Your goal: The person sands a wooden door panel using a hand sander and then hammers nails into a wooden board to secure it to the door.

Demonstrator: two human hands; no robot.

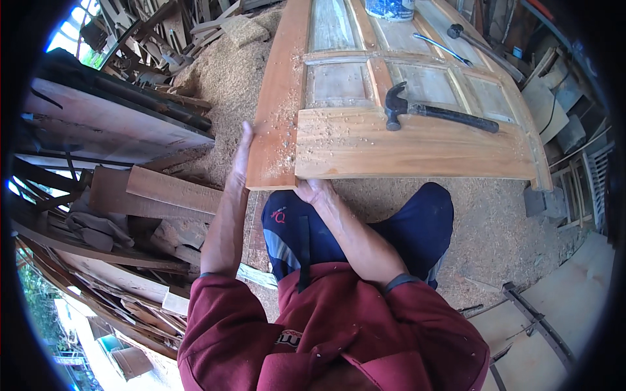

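A wooden panel door lies flat before me, its near end toward my knees. My left hand is against the outer edge of its left stile, one digit stretched up along the side and the other fingers hidden by the wood. My right hand holds the stile's near end from the inner side, its fingers mostly hidden beneath. Wood chips are scattered over the stile and the bottom rail. On that rail rests a claw hammer with a dark handle.
Farther up the door are a wrench, a second hammer and a blue-and-white bucket. Sawdust is heaped to the left. Boards are stacked near my left arm. Scrap pieces stand at the right.
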